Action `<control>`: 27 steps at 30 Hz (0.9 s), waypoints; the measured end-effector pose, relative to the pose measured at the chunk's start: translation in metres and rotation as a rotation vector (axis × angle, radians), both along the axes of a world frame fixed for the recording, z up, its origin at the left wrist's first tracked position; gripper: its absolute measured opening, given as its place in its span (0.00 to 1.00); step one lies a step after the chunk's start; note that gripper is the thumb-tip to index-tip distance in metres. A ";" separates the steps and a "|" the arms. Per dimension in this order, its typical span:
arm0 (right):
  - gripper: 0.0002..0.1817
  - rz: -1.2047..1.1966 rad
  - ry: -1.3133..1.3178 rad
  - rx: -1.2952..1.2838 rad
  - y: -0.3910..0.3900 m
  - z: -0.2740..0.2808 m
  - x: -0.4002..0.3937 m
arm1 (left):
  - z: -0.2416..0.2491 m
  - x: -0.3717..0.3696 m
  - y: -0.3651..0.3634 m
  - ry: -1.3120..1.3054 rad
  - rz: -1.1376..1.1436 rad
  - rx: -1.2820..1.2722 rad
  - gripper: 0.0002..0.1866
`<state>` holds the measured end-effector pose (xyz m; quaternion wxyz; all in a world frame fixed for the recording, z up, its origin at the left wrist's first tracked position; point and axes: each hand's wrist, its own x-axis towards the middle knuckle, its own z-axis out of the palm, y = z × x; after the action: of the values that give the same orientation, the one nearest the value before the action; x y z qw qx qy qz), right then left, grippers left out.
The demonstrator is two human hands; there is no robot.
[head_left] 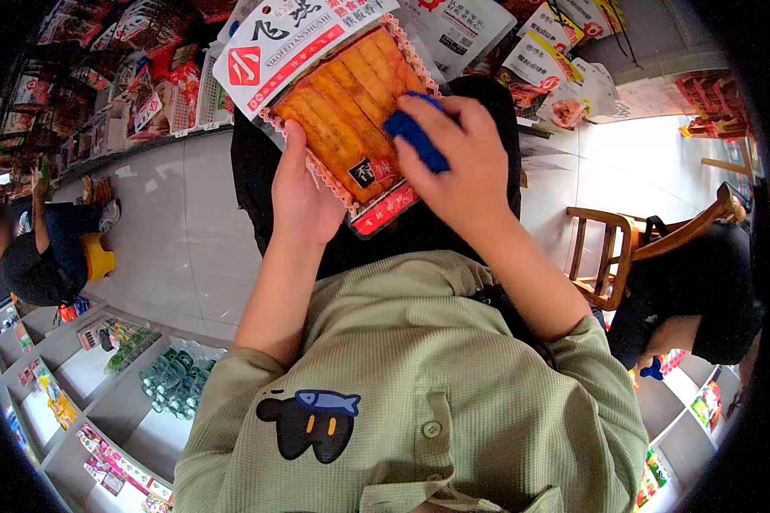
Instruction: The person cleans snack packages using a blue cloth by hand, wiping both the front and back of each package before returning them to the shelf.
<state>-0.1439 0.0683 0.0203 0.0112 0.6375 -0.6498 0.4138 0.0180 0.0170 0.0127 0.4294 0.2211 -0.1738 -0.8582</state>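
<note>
A flat sealed food packet (338, 94) with orange-brown strips under clear film, a white header and a red lower band is tilted above my lap. Gripping its lower left edge is my left hand (304, 188), with the thumb on the front and the other fingers hidden behind. My right hand (466, 154) is closed around a dark blue cloth (415, 132), which lies against the right part of the packet's front. Part of the cloth is covered by my fingers.
Racks with packaged snacks (150, 107) run along the far side, and more packets (543, 60) hang at upper right. A seated person (38, 252) is at left; another person (693, 291) sits on a wooden chair (603, 256) at right. Shelf compartments (103, 410) hold bottles (178, 380).
</note>
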 end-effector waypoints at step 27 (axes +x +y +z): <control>0.22 -0.064 -0.181 -0.050 0.000 -0.001 -0.040 | 0.004 0.004 -0.004 0.239 -0.024 0.033 0.28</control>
<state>-0.1834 0.0680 0.0192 -0.0185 0.5761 -0.6577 0.4849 0.0218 0.0130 0.0163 0.4332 0.1223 -0.1097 -0.8862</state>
